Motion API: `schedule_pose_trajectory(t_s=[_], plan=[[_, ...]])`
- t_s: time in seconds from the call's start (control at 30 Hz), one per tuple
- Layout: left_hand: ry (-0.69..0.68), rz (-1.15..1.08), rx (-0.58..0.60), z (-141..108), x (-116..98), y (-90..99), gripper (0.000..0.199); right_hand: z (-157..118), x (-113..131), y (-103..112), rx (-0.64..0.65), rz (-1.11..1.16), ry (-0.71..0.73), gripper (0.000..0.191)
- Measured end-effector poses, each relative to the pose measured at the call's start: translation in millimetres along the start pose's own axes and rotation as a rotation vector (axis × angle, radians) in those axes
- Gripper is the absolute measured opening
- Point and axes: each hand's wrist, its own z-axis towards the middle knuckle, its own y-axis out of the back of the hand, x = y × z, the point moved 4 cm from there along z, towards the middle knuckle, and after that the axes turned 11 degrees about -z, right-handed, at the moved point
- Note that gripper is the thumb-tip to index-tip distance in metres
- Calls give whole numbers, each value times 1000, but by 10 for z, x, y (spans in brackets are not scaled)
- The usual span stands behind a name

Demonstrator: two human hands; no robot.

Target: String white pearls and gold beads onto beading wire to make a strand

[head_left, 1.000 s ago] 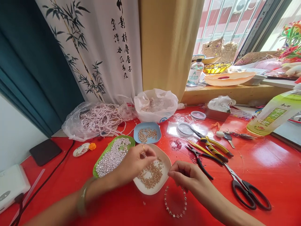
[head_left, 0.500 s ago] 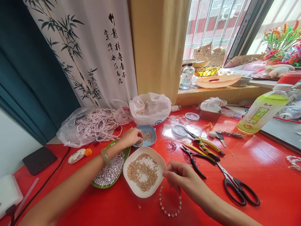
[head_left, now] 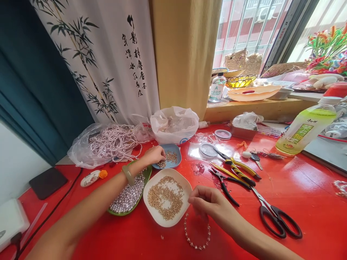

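Note:
My left hand (head_left: 157, 155), with a bangle at the wrist, dips its closed fingertips into the blue dish (head_left: 177, 153) of small gold beads; whatever they pinch is hidden. Right of the white dish (head_left: 151, 216) of gold beads, my right hand (head_left: 204, 202) is pinched at the end of a beaded strand (head_left: 199, 247), which hangs in a loop below it. My left forearm crosses above the green dish (head_left: 145, 182) of lilac pearls.
Pliers (head_left: 229, 193), yellow-handled cutters (head_left: 244, 169) and scissors (head_left: 279, 220) lie to the right. Behind are plastic bags (head_left: 175, 133), pearl strings (head_left: 111, 142) and a tilted drink bottle (head_left: 306, 130). A black pad (head_left: 47, 182) is at left.
The whole view has shifted slightly, with objects a little farther right. My left hand stays at the blue dish and my right hand still holds the strand.

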Motion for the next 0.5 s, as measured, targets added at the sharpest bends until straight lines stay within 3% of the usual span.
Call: schedule_pose_trajectory(t_s=[0.33, 0.5], plan=[[-19, -117, -48, -30, -11, 65, 7, 34, -38, 3, -1, -12, 5, 14], [-73, -308, -110, -189, -215, 160, 17, 30, -34, 20, -6, -9, 15, 16]])
